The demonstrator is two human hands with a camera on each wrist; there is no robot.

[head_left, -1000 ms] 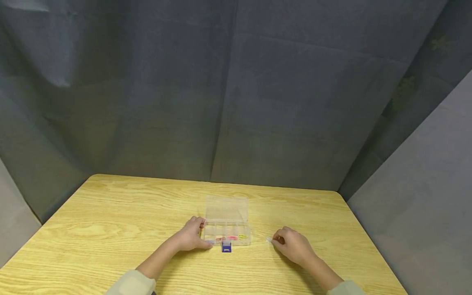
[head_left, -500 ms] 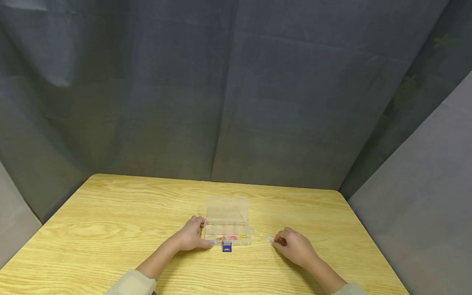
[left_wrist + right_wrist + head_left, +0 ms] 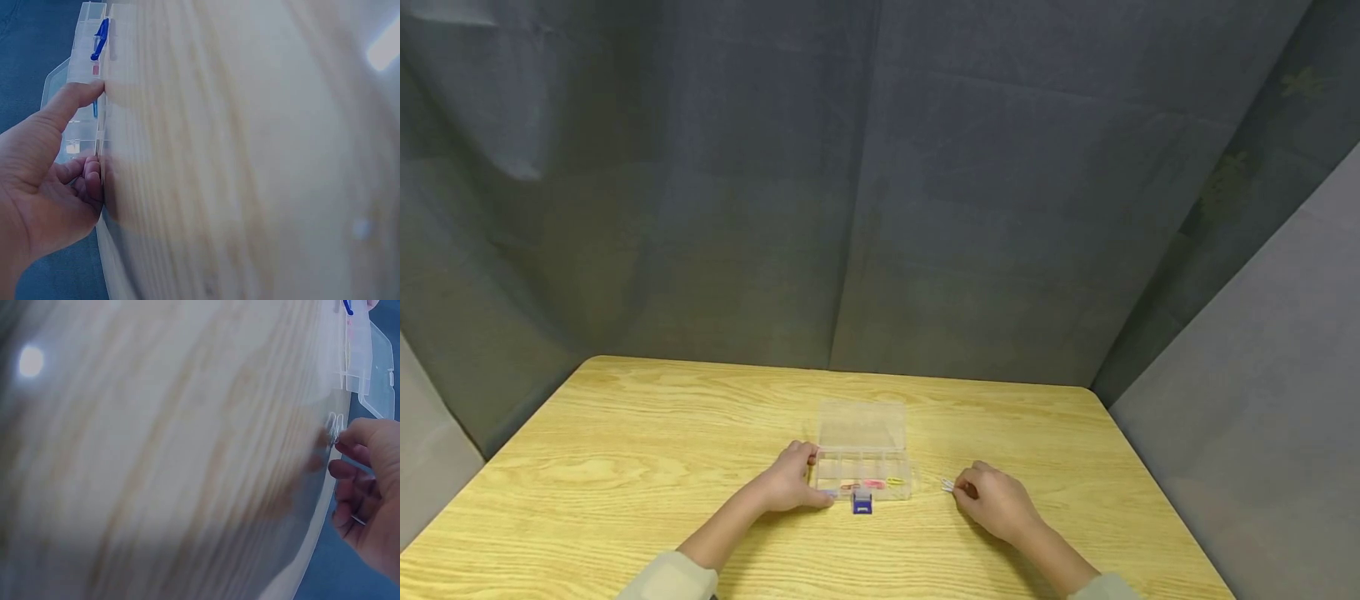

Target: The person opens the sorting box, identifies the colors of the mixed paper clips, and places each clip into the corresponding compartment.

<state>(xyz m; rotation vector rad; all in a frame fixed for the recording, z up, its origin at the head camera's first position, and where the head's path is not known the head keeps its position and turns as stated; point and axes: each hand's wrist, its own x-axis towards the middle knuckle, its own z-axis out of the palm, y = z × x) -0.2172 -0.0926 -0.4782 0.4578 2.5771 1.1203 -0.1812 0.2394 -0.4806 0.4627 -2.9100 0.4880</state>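
Note:
A clear plastic compartment box (image 3: 862, 467) lies on the table, its lid (image 3: 862, 425) folded back. Blue, red, pink and yellow paper clips (image 3: 873, 483) sit in its front row; the thumb partly hides the blue one. My left hand (image 3: 790, 481) grips the box's left end, thumb at the front and fingers at the far side, as the left wrist view also shows. To the right of the box, my right hand (image 3: 998, 502) pinches white paper clips (image 3: 335, 427) at the tabletop with thumb and fingertip. Its other fingers (image 3: 350, 487) are curled.
A blue latch (image 3: 862, 503) hangs from the box's front edge. The wood-grain table (image 3: 662, 433) spreads around both hands. A dark curtain (image 3: 760, 208) stands behind its far edge, with a grey panel (image 3: 1262, 383) on the right.
The right hand drew slightly right with the white paper clips half a second ago and is now back a little to the left. The left hand and box have stayed put.

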